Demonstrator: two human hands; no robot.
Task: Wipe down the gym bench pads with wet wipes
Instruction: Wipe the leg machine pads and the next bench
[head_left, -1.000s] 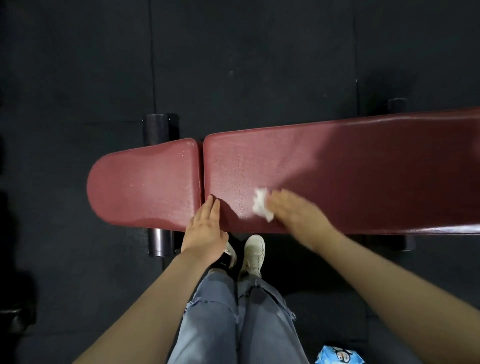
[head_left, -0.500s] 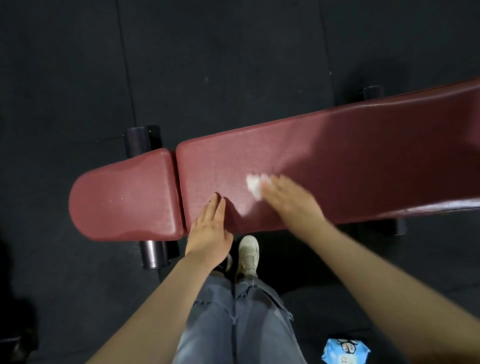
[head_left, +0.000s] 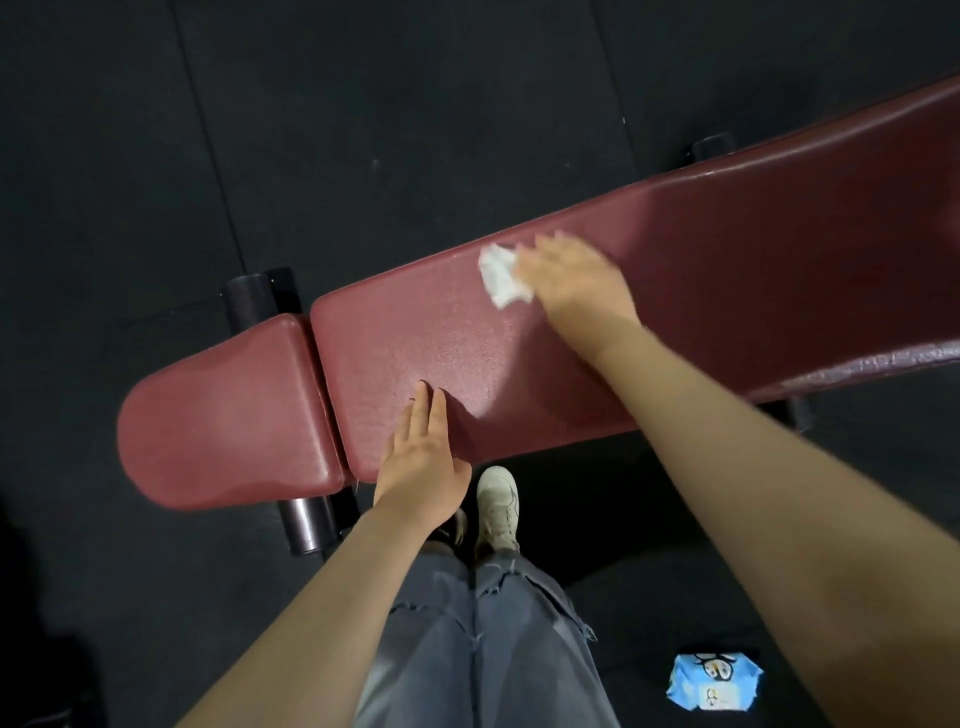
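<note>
White wet wipe — maroon bench pad

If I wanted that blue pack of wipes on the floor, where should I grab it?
Probably from above, across its two long edges: the wipes pack lies flat on the dark floor, label up, so only its sides offer fingers a hold.

- Long back pad: dark red vinyl, running from centre up to the right edge.
- Short seat pad: same red vinyl, rounded left end, butted against the long pad across a narrow seam.
- Wet wipe: white, crumpled, lying on the long pad near its far edge.
- Wipes pack: blue, on the floor, lower right.
</note>
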